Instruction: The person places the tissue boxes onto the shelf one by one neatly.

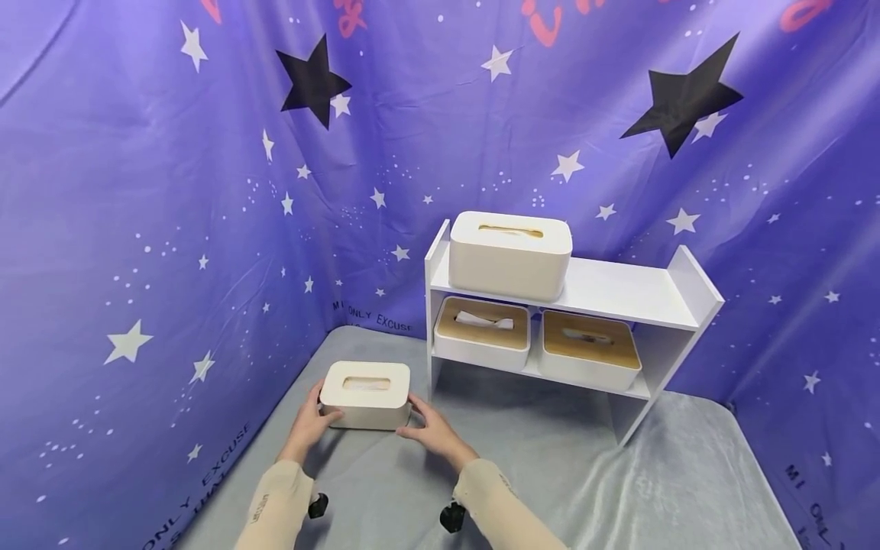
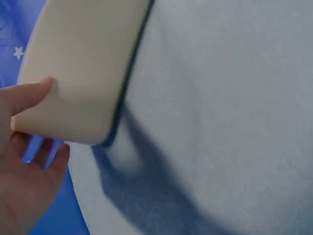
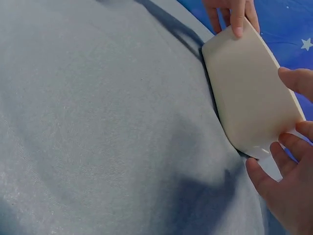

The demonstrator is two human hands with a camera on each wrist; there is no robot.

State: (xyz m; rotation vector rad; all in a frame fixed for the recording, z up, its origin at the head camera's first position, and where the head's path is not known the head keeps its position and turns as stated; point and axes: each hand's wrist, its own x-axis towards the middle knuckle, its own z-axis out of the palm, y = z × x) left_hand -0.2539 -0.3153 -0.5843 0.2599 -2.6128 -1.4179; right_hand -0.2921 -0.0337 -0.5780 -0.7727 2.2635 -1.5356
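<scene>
A cream tissue box with an oblong slot in its lid sits on the grey cloth at the left. My left hand holds its left end, with the thumb pressed on the front face and the fingers around the end, as the left wrist view shows on the box. At the opposite end is my right hand, its fingers spread right at that side and the thumb held apart by the front corner. In the right wrist view, the right hand has fingertips close at the box's end.
A white two-tier shelf stands at the back right. On top is a larger cream tissue box; below sit two white boxes with wooden lids, a left one and a right one. A purple star-patterned curtain surrounds the table.
</scene>
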